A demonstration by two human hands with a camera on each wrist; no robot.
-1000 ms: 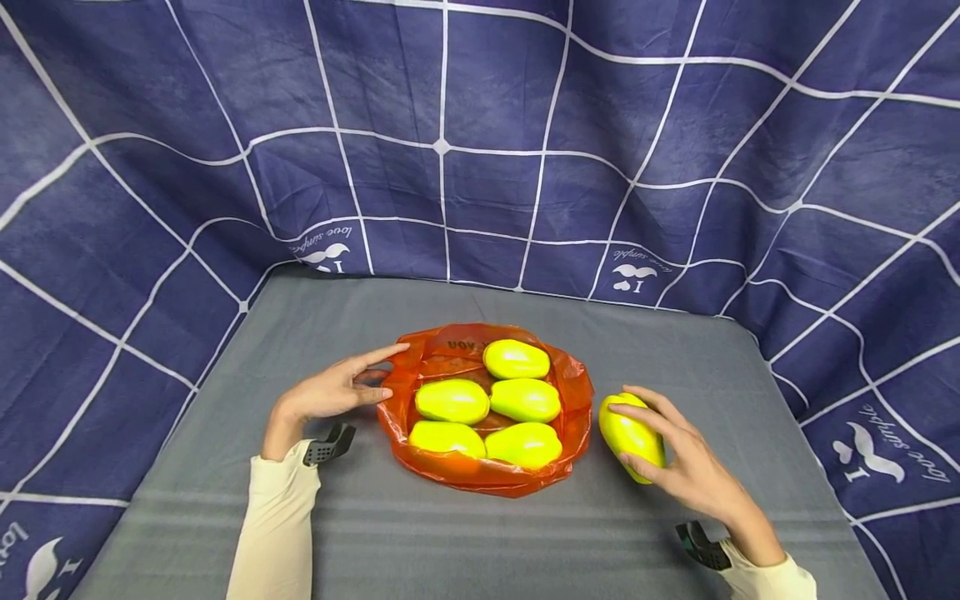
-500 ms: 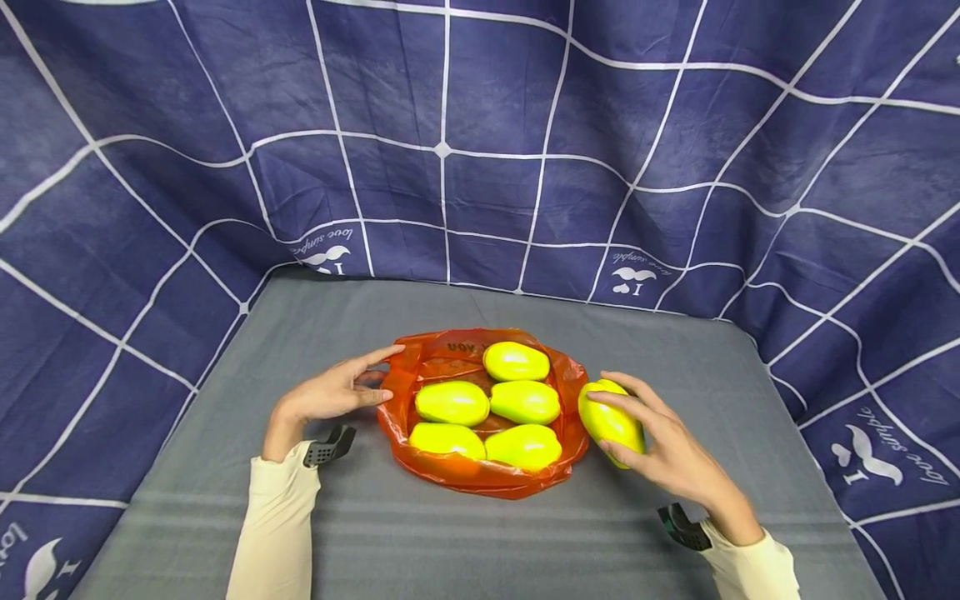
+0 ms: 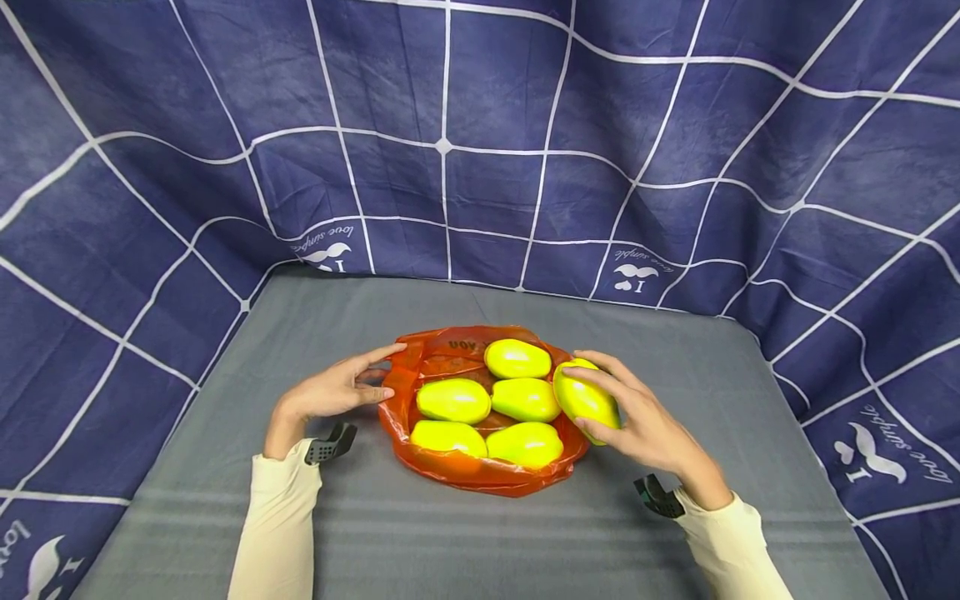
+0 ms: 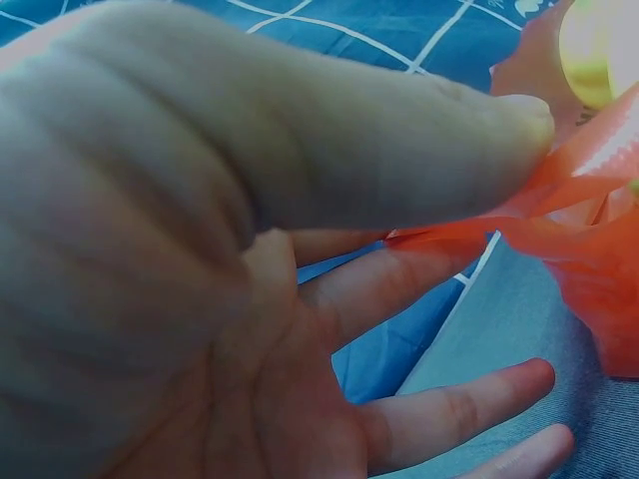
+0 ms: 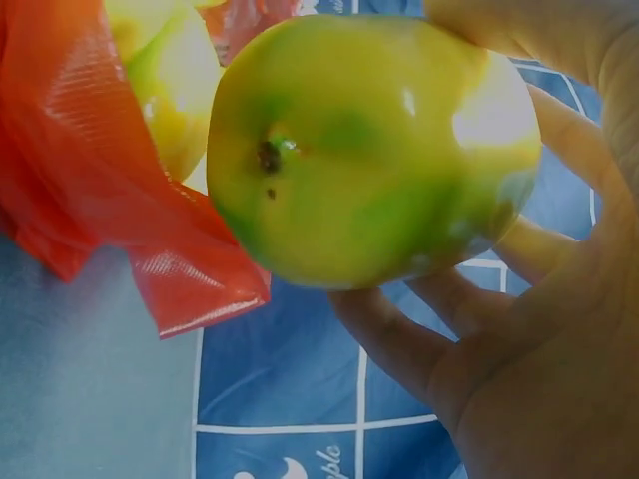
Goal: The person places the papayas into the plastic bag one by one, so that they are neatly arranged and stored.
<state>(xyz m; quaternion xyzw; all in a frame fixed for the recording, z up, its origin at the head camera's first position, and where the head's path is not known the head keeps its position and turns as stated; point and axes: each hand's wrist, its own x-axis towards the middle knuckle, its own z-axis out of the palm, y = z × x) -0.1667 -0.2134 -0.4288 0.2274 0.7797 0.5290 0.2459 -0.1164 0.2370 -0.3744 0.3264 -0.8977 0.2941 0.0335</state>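
My right hand [image 3: 656,429] grips a yellow-green papaya [image 3: 585,392], fingers over its far side and thumb on the near side. In the head view the fruit overlaps the right rim of a red plastic bag [image 3: 517,485]. Close up in the right wrist view, the papaya's dark-spotted end [image 5: 268,157] faces the camera. Several more papayas [image 3: 453,402] lie inside the wide-mouthed bag. At its left rim, my left hand [image 3: 326,392] touches the film, index finger and thumb spread apart. The left wrist view shows red film [image 4: 439,236] lying over a finger, partly behind the thumb.
A grey cloth [image 3: 360,533] covers the tabletop. Blue curtains [image 3: 495,100] with white grid lines hang around its back and sides. Both wrists wear dark straps [image 3: 330,446].
My right hand has carried the papaya leftward and slightly toward the back, from beside the bag to over its right rim. The left hand has stayed in place.
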